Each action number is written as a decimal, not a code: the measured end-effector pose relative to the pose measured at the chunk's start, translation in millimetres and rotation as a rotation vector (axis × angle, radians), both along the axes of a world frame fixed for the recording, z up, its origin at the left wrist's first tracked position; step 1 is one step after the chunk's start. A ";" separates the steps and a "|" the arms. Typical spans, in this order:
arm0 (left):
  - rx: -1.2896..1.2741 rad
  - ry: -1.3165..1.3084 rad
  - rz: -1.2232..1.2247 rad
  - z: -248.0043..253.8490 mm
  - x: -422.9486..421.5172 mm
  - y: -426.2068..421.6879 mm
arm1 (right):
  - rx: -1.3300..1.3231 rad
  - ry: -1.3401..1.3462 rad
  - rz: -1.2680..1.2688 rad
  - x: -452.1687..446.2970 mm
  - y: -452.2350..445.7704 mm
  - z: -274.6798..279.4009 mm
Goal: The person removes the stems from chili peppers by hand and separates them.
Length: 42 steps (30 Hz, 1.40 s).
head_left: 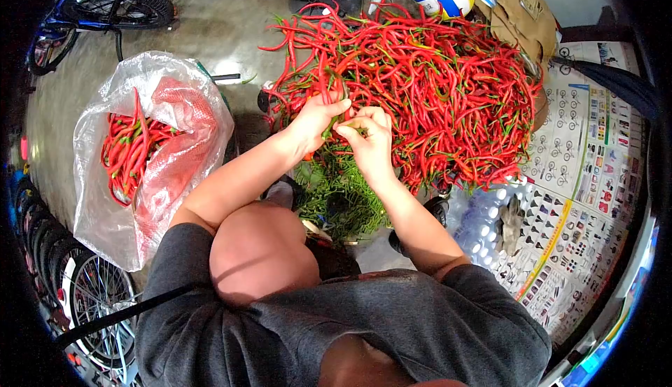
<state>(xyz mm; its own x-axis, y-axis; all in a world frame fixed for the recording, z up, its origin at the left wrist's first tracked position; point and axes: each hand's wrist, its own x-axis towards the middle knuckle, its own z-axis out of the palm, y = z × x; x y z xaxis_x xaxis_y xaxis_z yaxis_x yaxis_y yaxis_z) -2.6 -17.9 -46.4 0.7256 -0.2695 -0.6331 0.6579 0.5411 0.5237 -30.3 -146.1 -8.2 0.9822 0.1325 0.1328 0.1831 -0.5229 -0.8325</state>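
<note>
Green stalks (pixel 364 201) lie nearest. Beyond, the left hand (pixel 316 117) closes round red peppers (pixel 324 79); the right hand (pixel 369 136) pinches, on what I cannot tell. The heap (pixel 455 100) adjoins both; floor (pixel 224 33) separates its left edge from the bag (pixel 85 156).

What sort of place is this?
Likely a bicycle shop or repair space: a spoked wheel stands at lower left, a blue-fendered wheel at upper left, and a sheet printed with bicycles and parts lies at right.
</note>
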 end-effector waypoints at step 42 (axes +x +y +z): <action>-0.098 0.041 -0.135 2.3 8.1 36.0 | -0.735 0.137 0.312 63.3 -70.0 -49.9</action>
